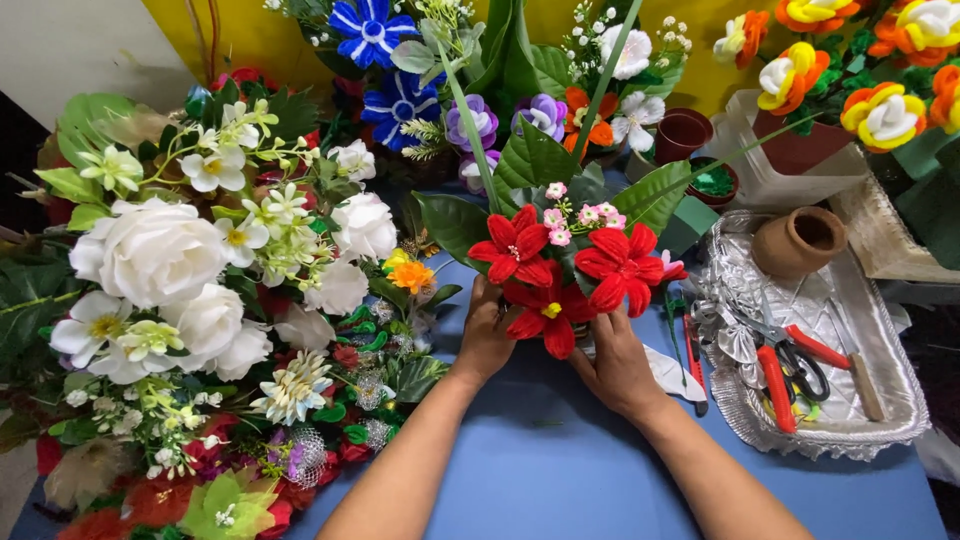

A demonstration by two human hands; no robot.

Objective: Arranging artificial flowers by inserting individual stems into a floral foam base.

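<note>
Both my hands reach forward over a blue table. My left hand and my right hand cup the base of an arrangement of red artificial flowers with small pink blossoms and large green leaves. The flower heads hide my fingertips and whatever the stems stand in. Each hand presses against one side of the arrangement, left and right.
A big heap of white, red and green artificial flowers fills the left. Blue and purple flowers stand behind. On the right a foil tray holds red-handled scissors and a clay pot. Orange-yellow flowers are at far right.
</note>
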